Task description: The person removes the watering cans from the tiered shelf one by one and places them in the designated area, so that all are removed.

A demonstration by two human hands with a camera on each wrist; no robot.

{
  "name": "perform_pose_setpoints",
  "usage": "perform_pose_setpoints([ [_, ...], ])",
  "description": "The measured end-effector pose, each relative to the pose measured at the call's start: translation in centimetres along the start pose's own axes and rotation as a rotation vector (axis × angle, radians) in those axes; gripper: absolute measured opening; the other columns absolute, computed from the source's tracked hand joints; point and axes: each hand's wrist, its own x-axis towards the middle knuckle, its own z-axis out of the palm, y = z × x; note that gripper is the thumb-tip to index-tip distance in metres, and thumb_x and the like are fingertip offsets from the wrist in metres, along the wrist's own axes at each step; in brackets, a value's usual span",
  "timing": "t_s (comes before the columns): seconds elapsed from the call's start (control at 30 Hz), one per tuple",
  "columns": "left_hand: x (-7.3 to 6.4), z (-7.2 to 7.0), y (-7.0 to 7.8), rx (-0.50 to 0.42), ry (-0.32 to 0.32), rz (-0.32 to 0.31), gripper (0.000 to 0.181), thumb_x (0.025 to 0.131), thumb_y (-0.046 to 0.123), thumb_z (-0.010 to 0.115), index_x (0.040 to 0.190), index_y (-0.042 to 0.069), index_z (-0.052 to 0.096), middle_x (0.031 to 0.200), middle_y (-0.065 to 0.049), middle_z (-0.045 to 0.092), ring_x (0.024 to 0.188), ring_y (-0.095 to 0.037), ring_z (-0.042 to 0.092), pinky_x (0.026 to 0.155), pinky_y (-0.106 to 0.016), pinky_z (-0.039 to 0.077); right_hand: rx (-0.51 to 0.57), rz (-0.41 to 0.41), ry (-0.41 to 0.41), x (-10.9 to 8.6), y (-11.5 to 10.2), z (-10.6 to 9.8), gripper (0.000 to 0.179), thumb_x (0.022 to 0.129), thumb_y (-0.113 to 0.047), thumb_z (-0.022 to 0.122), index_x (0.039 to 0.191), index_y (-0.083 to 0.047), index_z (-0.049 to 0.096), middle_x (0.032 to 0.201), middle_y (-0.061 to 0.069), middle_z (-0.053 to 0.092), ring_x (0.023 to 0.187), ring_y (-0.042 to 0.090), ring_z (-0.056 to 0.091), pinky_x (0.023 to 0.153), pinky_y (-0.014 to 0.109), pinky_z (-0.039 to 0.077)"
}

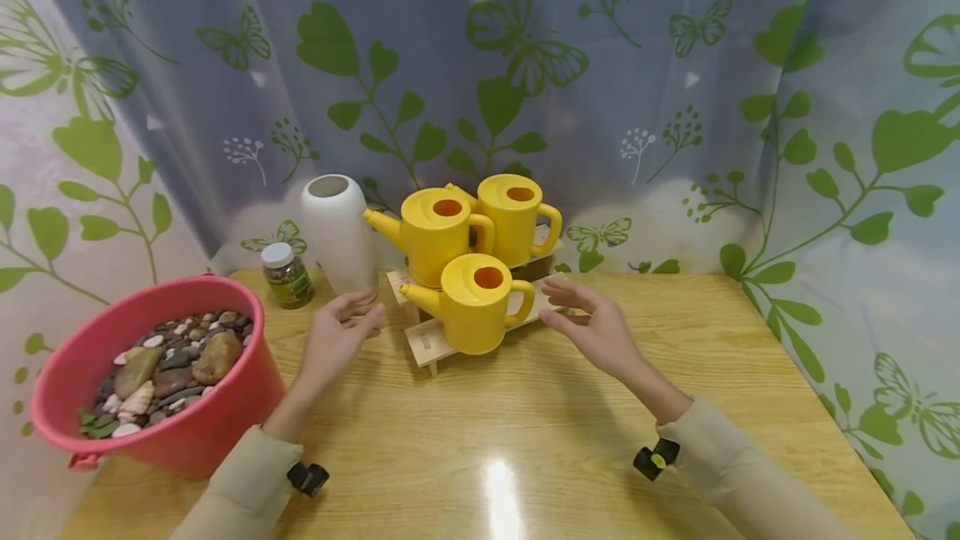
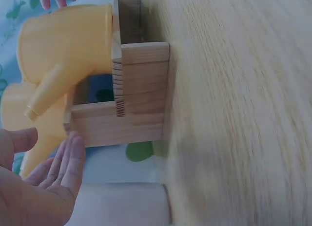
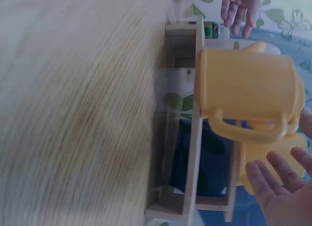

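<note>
Three yellow watering cans stand on a stepped wooden rack: the front can (image 1: pixel 474 307) on the low step, the left can (image 1: pixel 433 236) and the right can (image 1: pixel 512 219) higher behind it. Spouts point left, handles right. My left hand (image 1: pixel 343 332) hovers left of the rack with relaxed fingers and holds nothing. To the right, my right hand (image 1: pixel 592 325) reaches toward the front can's handle, fingers loosely extended and apart from it. In the right wrist view that handle (image 3: pixel 248 131) lies close to the fingers. The wooden rack (image 2: pixel 141 80) shows its end boards in the left wrist view.
A white vase (image 1: pixel 337 232) and a small white-lidded jar (image 1: pixel 287 276) stand behind my left hand. A red bucket (image 1: pixel 247 373) of stones and shells sits at the table's left. A patterned curtain (image 1: pixel 420 40) hangs behind the wooden table (image 1: pixel 420 457).
</note>
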Motion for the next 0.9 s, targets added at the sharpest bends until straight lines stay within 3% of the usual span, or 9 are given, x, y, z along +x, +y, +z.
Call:
perform_pose_setpoints([
  [0.17, 1.6, 0.6, -0.8, -0.112, 0.019, -0.089, 0.049, 0.104, 0.021, 0.069, 0.146, -0.004, 0.058, 0.129, -0.031, 0.07, 0.077, -0.003, 0.077, 0.078, -0.021, 0.068, 0.062, 0.001, -0.032, 1.8, 1.1, 0.9, 0.047, 0.102, -0.019, 0.072, 0.147, -0.007, 0.061, 0.142, 0.019, 0.068, 0.128, 0.041, 0.066, 0.095, 0.03, 0.066],
  [0.33, 2.6, 1.1, -1.4, -0.157, 0.015, -0.074, 0.049, 0.103, 0.021, 0.071, 0.144, -0.005, 0.06, 0.124, -0.032, 0.072, 0.073, -0.006, 0.078, 0.075, -0.023, 0.069, 0.069, -0.007, -0.057, 2.7, 1.6, 1.4, 0.043, 0.102, -0.017, 0.072, 0.143, -0.006, 0.064, 0.136, 0.02, 0.069, 0.122, 0.041, 0.069, 0.086, 0.018, 0.063],
  [0.63, 3.1, 1.5, -1.4, -0.216, 0.01, -0.098, 0.047, 0.101, 0.013, 0.073, 0.142, -0.006, 0.061, 0.106, -0.016, 0.082, 0.069, -0.004, 0.076, 0.073, -0.023, 0.069, 0.088, 0.021, -0.069, 3.5, 1.8, 1.9, 0.034, 0.104, -0.015, 0.069, 0.135, -0.003, 0.069, 0.126, 0.022, 0.07, 0.111, 0.036, 0.072, 0.087, 0.028, 0.068],
  [0.9, 3.5, 1.4, -1.4, -0.201, -0.025, -0.123, 0.046, 0.1, 0.012, 0.074, 0.141, -0.005, 0.063, 0.112, -0.022, 0.079, 0.07, -0.004, 0.076, 0.074, -0.024, 0.069, 0.134, 0.026, -0.044, 2.6, 2.0, 1.8, 0.028, 0.105, -0.009, 0.065, 0.13, 0.002, 0.068, 0.126, 0.025, 0.067, 0.108, 0.031, 0.074, 0.087, 0.036, 0.07],
])
